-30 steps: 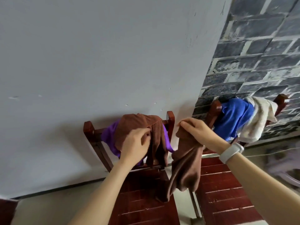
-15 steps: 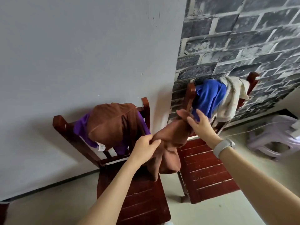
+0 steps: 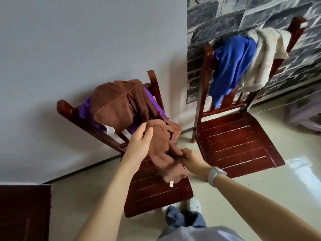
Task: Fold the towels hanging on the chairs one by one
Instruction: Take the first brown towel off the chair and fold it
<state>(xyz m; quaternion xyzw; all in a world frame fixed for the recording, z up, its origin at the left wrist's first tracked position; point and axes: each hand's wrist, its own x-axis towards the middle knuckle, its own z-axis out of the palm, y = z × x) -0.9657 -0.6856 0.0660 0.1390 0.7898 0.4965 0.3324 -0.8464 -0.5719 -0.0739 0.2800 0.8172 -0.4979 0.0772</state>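
A small brown towel [image 3: 165, 153] hangs bunched between my hands above the seat of the left wooden chair [image 3: 156, 193]. My left hand [image 3: 140, 143] grips its upper end. My right hand [image 3: 189, 157] pinches its side edge lower down. A white tag dangles from the towel's bottom. A second brown towel [image 3: 116, 103] lies draped over this chair's backrest on top of a purple towel [image 3: 85, 110]. On the backrest of the right chair [image 3: 238, 141] hang a blue towel [image 3: 231, 65] and a cream towel [image 3: 264, 58].
A grey wall stands behind the left chair and a dark stone-pattern wall [image 3: 225, 18] behind the right one. A pale plastic stool [image 3: 304, 113] sits at the far right. Dark wooden furniture [image 3: 22, 211] fills the lower left corner. My shoe [image 3: 192, 206] is on the pale floor.
Both hands have come down with the brown towel, from backrest height to just above the left chair's seat. My right hand has shifted from the towel's top to its lower edge.
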